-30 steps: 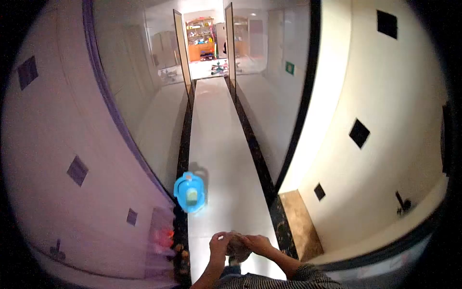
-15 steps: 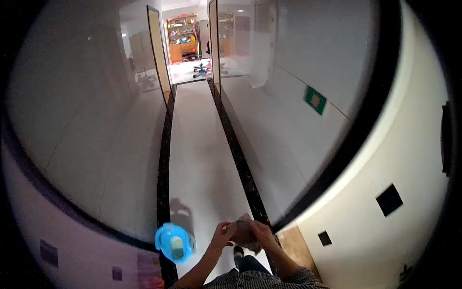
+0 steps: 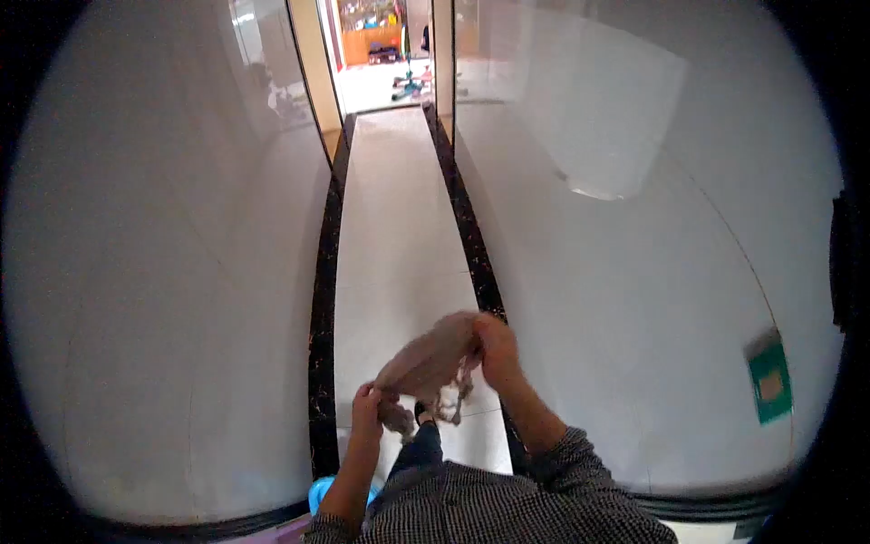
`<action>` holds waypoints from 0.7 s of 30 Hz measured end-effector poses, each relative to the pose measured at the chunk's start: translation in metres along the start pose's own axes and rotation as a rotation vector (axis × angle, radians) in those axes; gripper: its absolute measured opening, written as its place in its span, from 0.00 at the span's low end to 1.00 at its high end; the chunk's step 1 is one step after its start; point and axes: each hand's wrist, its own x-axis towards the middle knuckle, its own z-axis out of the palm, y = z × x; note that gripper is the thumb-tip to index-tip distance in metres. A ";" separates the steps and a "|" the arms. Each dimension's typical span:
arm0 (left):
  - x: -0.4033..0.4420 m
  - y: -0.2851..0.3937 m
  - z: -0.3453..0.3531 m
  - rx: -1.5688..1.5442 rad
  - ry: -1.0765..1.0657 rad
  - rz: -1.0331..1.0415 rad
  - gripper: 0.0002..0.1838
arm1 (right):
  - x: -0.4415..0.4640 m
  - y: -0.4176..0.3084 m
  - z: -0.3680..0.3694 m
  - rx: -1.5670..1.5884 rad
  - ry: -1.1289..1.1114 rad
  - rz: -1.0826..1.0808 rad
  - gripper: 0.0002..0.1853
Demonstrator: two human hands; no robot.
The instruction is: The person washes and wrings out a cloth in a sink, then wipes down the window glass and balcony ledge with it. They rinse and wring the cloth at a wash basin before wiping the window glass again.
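A greyish-brown cloth point(image 3: 430, 356) is stretched between my two hands, in front of my body and above the white floor. My left hand point(image 3: 366, 405) grips its lower left end, where a bunched part hangs down. At the upper right end, my right hand point(image 3: 495, 349) is closed on the cloth and slightly blurred. A ragged lower edge dangles between the hands. Beside my left forearm, the blue bucket point(image 3: 322, 494) shows only in part, the rest hidden behind my arm.
The corridor floor point(image 3: 399, 227) runs between dark stone borders point(image 3: 323, 363) and glossy pale walls. A green sign point(image 3: 770, 385) is on the right wall. Ahead, a doorway leads to a room with shelves point(image 3: 370, 41) and a wheeled chair base point(image 3: 412, 86).
My hands have moved apart and upward, spreading the cloth that was bunched between them. The view has moved forward, and the blue bucket now lies near the bottom edge, partly covered.
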 end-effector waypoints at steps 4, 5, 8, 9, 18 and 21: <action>0.140 0.074 0.043 0.077 0.036 -0.141 0.24 | 0.146 -0.008 0.006 0.365 0.191 0.022 0.21; 0.170 0.086 0.049 0.097 -0.022 -0.114 0.23 | 0.176 -0.019 0.002 0.391 0.180 0.017 0.22; 0.275 0.109 0.058 0.105 -0.169 -0.151 0.18 | 0.269 -0.038 -0.021 0.446 0.135 -0.025 0.25; 0.296 0.124 0.074 0.165 -0.239 -0.195 0.17 | 0.298 -0.043 -0.028 0.435 0.100 -0.053 0.26; 0.543 0.135 0.201 0.408 -0.634 -0.141 0.30 | 0.582 0.044 0.043 -0.105 -0.168 -0.007 0.22; 0.607 0.176 0.238 0.221 -0.469 -0.154 0.30 | 0.699 0.075 0.039 -0.481 -0.437 -0.031 0.16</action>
